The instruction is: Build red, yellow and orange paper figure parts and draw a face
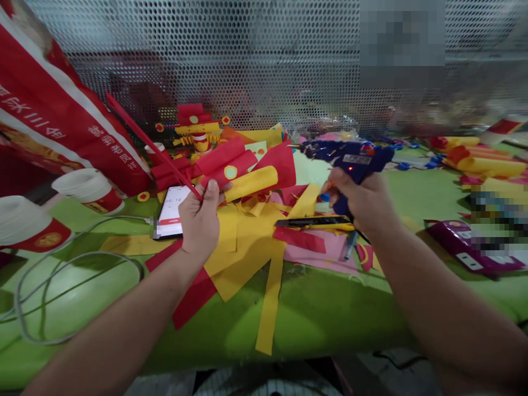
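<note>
My left hand (202, 214) is closed on a paper craft of red and yellow rolls (251, 184), with a pale yellow dot on one red roll. A long thin red strip (148, 140) slants up and left from the same hand. In my right hand (367, 201) is a blue hot glue gun (350, 157), its small red light lit. The gun's nozzle points left, close to the right end of the craft and apart from it as far as I can tell. Beneath the hands lie yellow paper sheets (241, 264) and a black and yellow utility knife (313, 221).
A phone showing a timer (171, 206) lies left of the craft. Paper cups (88, 190) and a white cable (78, 258) are at the left. Behind stands a finished-looking red and yellow paper figure (198, 129). A purple packet (466, 247) and rolled papers (487, 159) lie right.
</note>
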